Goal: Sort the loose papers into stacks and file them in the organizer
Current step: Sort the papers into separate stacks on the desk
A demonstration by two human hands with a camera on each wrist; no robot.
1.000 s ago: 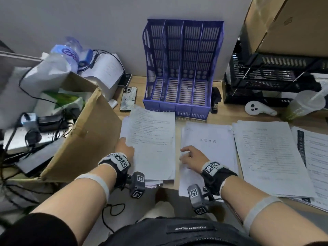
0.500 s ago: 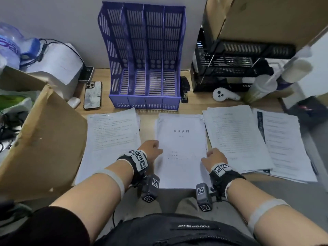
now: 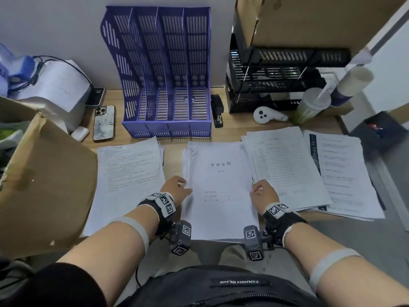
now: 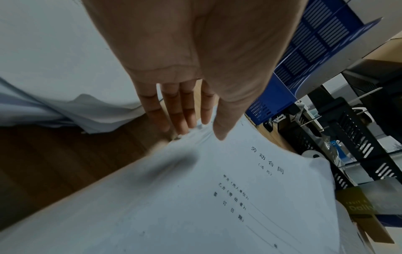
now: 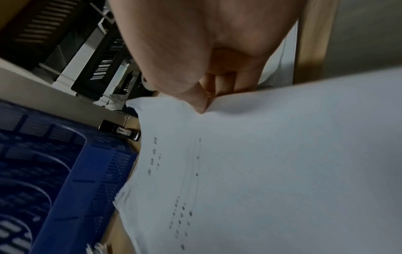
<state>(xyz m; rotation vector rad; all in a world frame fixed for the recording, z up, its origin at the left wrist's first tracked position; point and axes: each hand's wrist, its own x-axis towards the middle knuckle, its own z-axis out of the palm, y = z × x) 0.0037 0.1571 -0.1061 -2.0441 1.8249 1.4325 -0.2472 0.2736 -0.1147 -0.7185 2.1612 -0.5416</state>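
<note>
A purple four-slot organizer [image 3: 166, 74] stands empty at the back of the desk, also seen in the left wrist view [image 4: 313, 43] and the right wrist view [image 5: 65, 171]. Several paper stacks lie in a row before it. The left stack [image 3: 130, 173] and the right stacks [image 3: 285, 167] lie untouched. My left hand [image 3: 177, 187] holds the left edge of the middle titled stack [image 3: 221, 185], thumb on top [image 4: 222, 134]. My right hand [image 3: 262, 191] pinches its right edge [image 5: 204, 104], thumb above and fingers curled beneath.
A cardboard box flap [image 3: 44, 173] crowds the left stack. A phone [image 3: 104, 122], an earbud case [image 3: 80, 133], a black stapler [image 3: 217, 110], a white controller [image 3: 265, 115], a plastic cup [image 3: 312, 105] and black trays [image 3: 276, 80] flank the organizer.
The view swung right. My left hand left the left stack and went to the middle stack's left edge. My right hand shifted from that stack's left edge to its right edge.
</note>
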